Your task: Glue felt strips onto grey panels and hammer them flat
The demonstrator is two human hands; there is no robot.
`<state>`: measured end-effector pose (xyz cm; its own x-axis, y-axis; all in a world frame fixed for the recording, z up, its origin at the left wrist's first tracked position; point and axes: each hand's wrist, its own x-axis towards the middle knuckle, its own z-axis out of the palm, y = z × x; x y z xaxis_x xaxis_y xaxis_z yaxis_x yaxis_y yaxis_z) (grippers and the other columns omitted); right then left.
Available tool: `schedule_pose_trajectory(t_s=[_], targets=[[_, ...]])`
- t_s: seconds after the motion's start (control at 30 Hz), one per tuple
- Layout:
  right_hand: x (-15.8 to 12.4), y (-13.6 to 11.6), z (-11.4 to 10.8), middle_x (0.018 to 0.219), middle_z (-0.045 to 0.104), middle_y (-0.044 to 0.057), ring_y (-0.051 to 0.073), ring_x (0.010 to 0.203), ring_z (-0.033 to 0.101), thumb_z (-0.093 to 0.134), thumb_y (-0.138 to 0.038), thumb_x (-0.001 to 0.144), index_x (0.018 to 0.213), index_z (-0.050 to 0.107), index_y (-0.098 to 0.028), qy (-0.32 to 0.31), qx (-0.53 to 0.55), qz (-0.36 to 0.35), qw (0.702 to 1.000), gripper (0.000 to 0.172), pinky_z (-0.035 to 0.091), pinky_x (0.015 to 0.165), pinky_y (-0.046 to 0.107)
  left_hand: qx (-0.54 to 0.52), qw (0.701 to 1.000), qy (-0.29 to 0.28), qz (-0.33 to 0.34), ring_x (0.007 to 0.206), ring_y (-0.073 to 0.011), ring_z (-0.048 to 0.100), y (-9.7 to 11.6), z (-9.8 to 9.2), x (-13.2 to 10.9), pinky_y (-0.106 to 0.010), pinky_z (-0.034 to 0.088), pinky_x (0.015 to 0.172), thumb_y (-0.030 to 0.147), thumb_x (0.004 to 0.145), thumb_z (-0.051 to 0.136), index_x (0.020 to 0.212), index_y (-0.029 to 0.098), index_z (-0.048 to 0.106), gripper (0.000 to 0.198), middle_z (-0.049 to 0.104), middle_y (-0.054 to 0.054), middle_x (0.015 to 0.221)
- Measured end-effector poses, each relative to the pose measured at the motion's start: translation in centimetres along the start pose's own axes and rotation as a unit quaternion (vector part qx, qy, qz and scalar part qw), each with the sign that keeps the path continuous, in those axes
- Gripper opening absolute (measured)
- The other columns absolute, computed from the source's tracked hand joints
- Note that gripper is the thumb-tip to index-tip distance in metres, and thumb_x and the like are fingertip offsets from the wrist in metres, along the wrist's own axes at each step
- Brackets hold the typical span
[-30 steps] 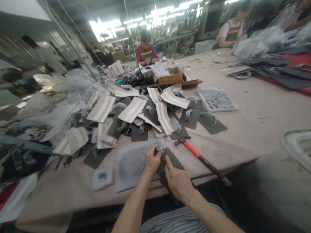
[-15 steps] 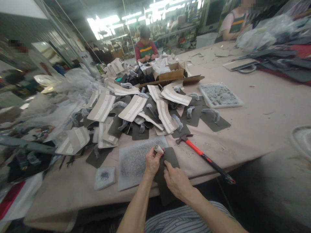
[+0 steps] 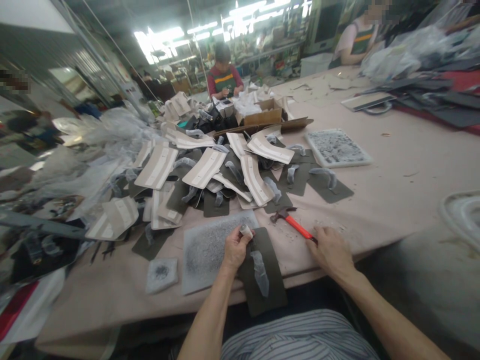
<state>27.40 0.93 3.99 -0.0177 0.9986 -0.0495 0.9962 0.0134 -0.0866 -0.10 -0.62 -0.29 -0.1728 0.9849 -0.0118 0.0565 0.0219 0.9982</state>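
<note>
My left hand (image 3: 234, 248) is closed around a small metal punch (image 3: 246, 230), held upright on the top edge of a dark olive piece (image 3: 268, 285) that lies at the table's near edge. A grey translucent strip (image 3: 260, 270) lies along that piece. My right hand (image 3: 331, 251) rests over the handle of a red-and-black hammer (image 3: 294, 224), fingers curled on it, to the right of the dark piece. A grey pitted pad (image 3: 210, 246) lies just left of my left hand.
A heap of cream and dark olive pieces (image 3: 210, 172) with clear plastic bags fills the table's left and middle. A second pitted pad (image 3: 337, 146) lies at the right, a small one (image 3: 162, 273) at the left. A cardboard box (image 3: 262, 115) and people sit farther back.
My right hand left the dark piece and moved right onto the hammer's handle. The strip on the dark piece is now uncovered. My left hand stays on the punch.
</note>
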Motion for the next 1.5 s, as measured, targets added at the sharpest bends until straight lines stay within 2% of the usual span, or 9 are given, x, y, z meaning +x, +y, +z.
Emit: schedule_pose_trajectory(t_s=[0.17,0.43,0.57,0.67,0.83,1.0,1.1,1.3,1.5], targets=[[0.5,0.5,-0.8,0.100,0.062,0.019,0.029,0.095,0.060,0.050,-0.019,0.092,0.096,0.061,-0.010,-0.108,0.127,0.016,0.986,0.015,0.043,0.082,0.039,0.031,0.999,-0.027,0.020,0.082,-0.0215,0.069,0.8,-0.2,0.4,-0.030,0.051,0.078,0.030,0.080,0.066,0.088,0.017,0.072,0.016,0.077,-0.005,0.086],[-1.0,-2.3,-3.0,0.058,0.051,-0.003,0.011,0.046,0.046,0.040,-0.025,0.089,0.075,0.046,-0.021,-0.229,0.352,0.023,0.907,0.016,0.036,0.045,0.021,0.107,0.989,-0.025,0.098,0.081,-0.0204,0.066,0.7,0.0,-0.5,-0.029,0.050,0.077,0.023,0.083,0.060,0.092,0.020,0.072,0.015,0.074,-0.003,0.085],[-2.6,-4.1,-5.7,0.058,0.046,-0.005,0.012,0.050,0.043,0.038,-0.038,0.095,0.078,0.043,-0.022,-0.094,0.373,-0.080,0.919,0.024,0.033,0.050,0.023,0.127,0.984,-0.042,0.117,0.079,-0.0201,0.065,0.5,0.1,-0.7,-0.029,0.048,0.075,0.021,0.084,0.059,0.091,0.021,0.072,0.015,0.072,-0.003,0.085],[-3.4,-4.9,-6.7,0.061,0.052,-0.001,0.014,0.053,0.046,0.035,-0.039,0.099,0.084,0.049,-0.021,0.013,0.272,-0.163,0.948,0.027,0.029,0.054,0.027,0.130,0.983,-0.051,0.121,0.077,-0.0194,0.063,0.3,0.0,-0.7,-0.029,0.047,0.074,0.019,0.085,0.058,0.095,0.021,0.071,0.017,0.072,-0.003,0.085],[-3.2,-4.9,-8.6,0.062,0.058,0.002,0.014,0.049,0.046,0.041,-0.029,0.099,0.089,0.054,-0.019,-0.057,0.084,-0.239,0.966,0.019,0.019,0.052,0.030,0.134,0.984,-0.040,0.115,0.068,-0.0180,0.058,-0.1,0.1,-0.9,-0.028,0.044,0.067,0.023,0.085,0.059,0.090,0.020,0.071,0.013,0.066,-0.001,0.072],[-2.7,-5.7,-14.4,0.059,0.050,-0.002,0.012,0.047,0.041,0.037,-0.040,0.102,0.083,0.044,-0.023,0.181,0.224,-0.225,0.931,0.027,0.025,0.050,0.026,0.120,0.985,-0.047,0.117,0.074,-0.0189,0.060,0.5,0.2,-1.0,-0.028,0.045,0.073,0.024,0.086,0.059,0.090,0.022,0.071,0.014,0.068,-0.002,0.079],[-3.4,-6.4,-13.5,0.057,0.049,-0.003,0.012,0.046,0.043,0.033,-0.041,0.103,0.082,0.042,-0.023,0.259,0.290,-0.188,0.902,0.028,0.028,0.049,0.026,0.110,0.987,-0.047,0.103,0.074,-0.0197,0.061,0.6,0.2,-0.9,-0.029,0.045,0.073,0.025,0.085,0.061,0.089,0.022,0.072,0.012,0.069,-0.003,0.079],[-4.2,-4.4,-6.6,0.062,0.060,0.004,0.015,0.049,0.053,0.039,-0.029,0.102,0.088,0.053,-0.019,-0.084,0.041,-0.226,0.969,0.022,0.019,0.049,0.030,0.113,0.989,-0.042,0.087,0.069,-0.0186,0.058,0.1,0.2,-1.0,-0.027,0.043,0.070,0.024,0.082,0.063,0.090,0.022,0.072,0.012,0.067,-0.001,0.074],[-0.9,-1.3,-4.1,0.076,0.068,0.007,0.022,0.069,0.065,0.040,-0.031,0.104,0.103,0.060,-0.016,-0.128,0.017,-0.154,0.980,0.025,0.032,0.058,0.029,0.114,0.986,-0.039,0.114,0.071,-0.0188,0.061,0.4,0.3,-1.0,-0.028,0.047,0.070,0.020,0.084,0.060,0.088,0.021,0.073,0.013,0.069,-0.002,0.077]])
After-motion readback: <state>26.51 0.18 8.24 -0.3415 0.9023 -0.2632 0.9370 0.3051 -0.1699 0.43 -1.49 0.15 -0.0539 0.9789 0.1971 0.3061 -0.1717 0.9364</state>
